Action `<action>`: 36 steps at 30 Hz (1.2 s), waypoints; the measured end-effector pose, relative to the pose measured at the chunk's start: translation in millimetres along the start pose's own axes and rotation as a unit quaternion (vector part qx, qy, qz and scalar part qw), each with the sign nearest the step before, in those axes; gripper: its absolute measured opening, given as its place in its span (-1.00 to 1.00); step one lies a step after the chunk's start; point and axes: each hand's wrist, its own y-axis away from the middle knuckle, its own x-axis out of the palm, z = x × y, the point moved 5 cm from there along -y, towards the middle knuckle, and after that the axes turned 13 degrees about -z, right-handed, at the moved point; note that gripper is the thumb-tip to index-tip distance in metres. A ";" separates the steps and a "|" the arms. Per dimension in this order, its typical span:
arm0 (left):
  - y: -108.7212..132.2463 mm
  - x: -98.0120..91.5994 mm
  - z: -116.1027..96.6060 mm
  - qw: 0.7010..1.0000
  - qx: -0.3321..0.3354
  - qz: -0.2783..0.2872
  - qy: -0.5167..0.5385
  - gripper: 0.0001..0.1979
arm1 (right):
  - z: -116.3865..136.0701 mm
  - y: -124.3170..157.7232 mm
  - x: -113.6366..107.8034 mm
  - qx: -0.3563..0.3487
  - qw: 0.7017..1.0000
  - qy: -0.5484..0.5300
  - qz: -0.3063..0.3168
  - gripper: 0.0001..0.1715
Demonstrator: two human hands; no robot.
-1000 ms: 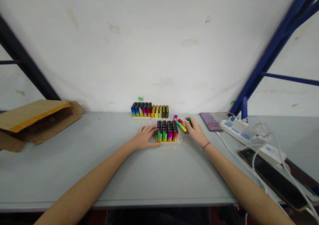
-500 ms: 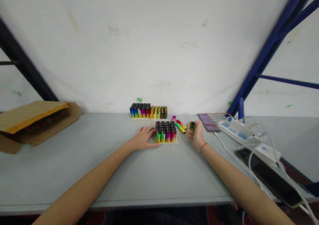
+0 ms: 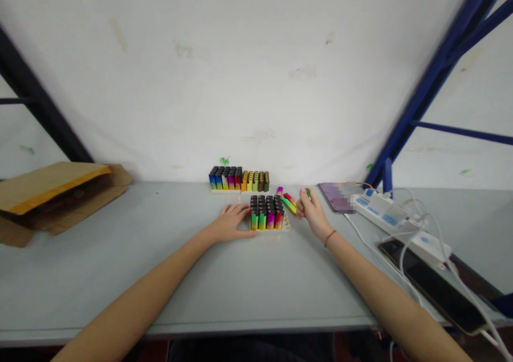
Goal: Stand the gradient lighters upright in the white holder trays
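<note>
A white tray [image 3: 286, 224] of upright lighters [image 3: 266, 212] with black tops and bright rainbow bodies stands in the middle of the table. My left hand [image 3: 231, 224] grips the tray's left side, its thumb along the front edge and its fingers curved behind. To the right of the tray, my right hand [image 3: 313, 212] is closed round a green lighter [image 3: 308, 193], most of which the fingers hide. Several loose lighters [image 3: 289, 204], red, pink and green-yellow, lie between the tray and my right hand.
Against the wall stand a second tray of black-topped lighters [image 3: 225, 178] and a group of yellow and dark green lighters [image 3: 255, 181]. An opened padded envelope [image 3: 60, 191] lies at left. At right are a purple phone [image 3: 334, 196], a power strip [image 3: 380, 212], white cables and a black phone [image 3: 433, 284].
My right hand has turned and moved slightly left, towards the loose lighters, and less of the green lighter shows. My left hand and the tray have stayed in place.
</note>
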 end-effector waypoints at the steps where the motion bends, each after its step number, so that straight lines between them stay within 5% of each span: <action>1: 0.0 0.3 0.2 1.000 0.000 0.000 0.000 -0.20 | 2.9 -0.4 -3.9 -0.036 0.997 0.056 -0.024 -0.50; 6: 0.0 0.9 1.6 1.000 -0.002 -0.003 0.005 -0.18 | 13.0 -1.7 -14.4 -0.185 0.929 0.306 -0.096 -0.46; 12: -0.3 -0.2 1.1 1.000 -0.003 0.000 0.002 -0.19 | 11.2 -4.3 -14.7 -0.222 0.898 0.364 -0.107 -0.59; 36: 0.1 0.9 1.7 1.000 0.000 -0.013 0.012 -0.20 | 7.3 -6.3 -17.7 -0.183 0.915 0.339 -0.118 -0.51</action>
